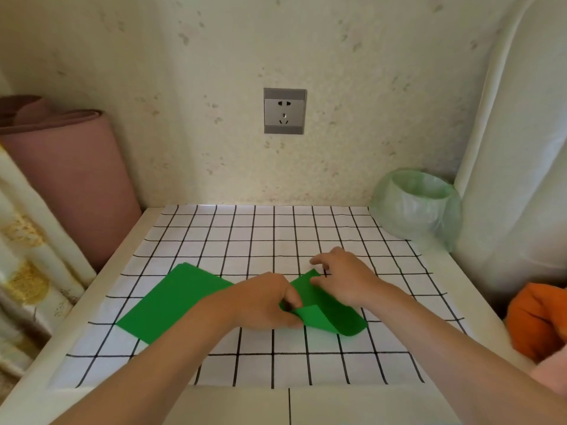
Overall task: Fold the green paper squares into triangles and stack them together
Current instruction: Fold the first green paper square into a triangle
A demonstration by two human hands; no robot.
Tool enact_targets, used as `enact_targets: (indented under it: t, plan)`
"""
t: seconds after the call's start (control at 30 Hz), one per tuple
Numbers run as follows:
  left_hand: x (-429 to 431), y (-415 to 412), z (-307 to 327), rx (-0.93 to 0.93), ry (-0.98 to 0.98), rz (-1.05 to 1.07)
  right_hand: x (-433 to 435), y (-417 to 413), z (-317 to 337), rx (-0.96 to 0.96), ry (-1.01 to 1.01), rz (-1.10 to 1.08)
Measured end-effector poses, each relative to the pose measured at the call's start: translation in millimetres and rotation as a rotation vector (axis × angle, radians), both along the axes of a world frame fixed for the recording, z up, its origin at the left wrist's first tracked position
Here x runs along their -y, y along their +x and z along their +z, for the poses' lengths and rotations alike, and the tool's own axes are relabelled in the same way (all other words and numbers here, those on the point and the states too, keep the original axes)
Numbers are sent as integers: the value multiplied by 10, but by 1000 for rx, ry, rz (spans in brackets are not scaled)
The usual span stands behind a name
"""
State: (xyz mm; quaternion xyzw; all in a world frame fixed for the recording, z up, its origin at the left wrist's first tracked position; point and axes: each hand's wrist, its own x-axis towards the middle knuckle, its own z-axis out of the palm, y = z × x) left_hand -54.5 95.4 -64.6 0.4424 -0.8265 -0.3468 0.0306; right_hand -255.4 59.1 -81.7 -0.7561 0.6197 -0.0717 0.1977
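Green paper sits in two places on the counter [40,360], which is covered by a white cloth [276,234] with a black grid. One flat green sheet [171,302] lies on the left part of the cloth, turned at an angle to the grid lines, its right corner hidden under the person's left forearm. Just to its right, near the middle of the cloth, is the green sheet being folded [340,317]; its near edge is curled up and over, so a rounded bend faces the right front. The left hand [267,302] pinches the lifted flap between thumb and fingers, at the sheet's left side. The right hand [343,277] rests over the far corner of the same sheet with its fingers loosely bent and spread, the thumb tip touching the paper and the forefinger above the cloth beyond it. A grey wall socket [284,111] is on the speckled wall behind. A bin lined with a pale green bag [420,207] stands at the counter's far right corner. A pink roll [70,167] leans at the left, and an orange cloth [537,320] lies off the right edge.
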Motion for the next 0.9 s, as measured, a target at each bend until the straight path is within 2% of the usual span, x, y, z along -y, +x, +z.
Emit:
enact_targets:
  t: [0.1,0.37,0.43,0.63,0.7,0.83,0.9]
  plan:
    - [-13,-7,0,-19,28,4,65,56,-30,-67,-7,29]
    - [60,7,-67,-66,28,134,180,144,-1,-56,49,78]
    - [77,0,-84,-67,-6,172,175,123,28,52,52,71]
    - [151,20,-100,-176,-196,305,86,107,160,536,125,-38]
    - [158,17,-66,-222,-213,319,43,118,211,610,121,-58]
    - [147,-23,0,-328,-122,391,-48,122,286,800,99,-120]
    - [161,-45,-6,-354,-147,436,-76,110,332,821,129,-184]
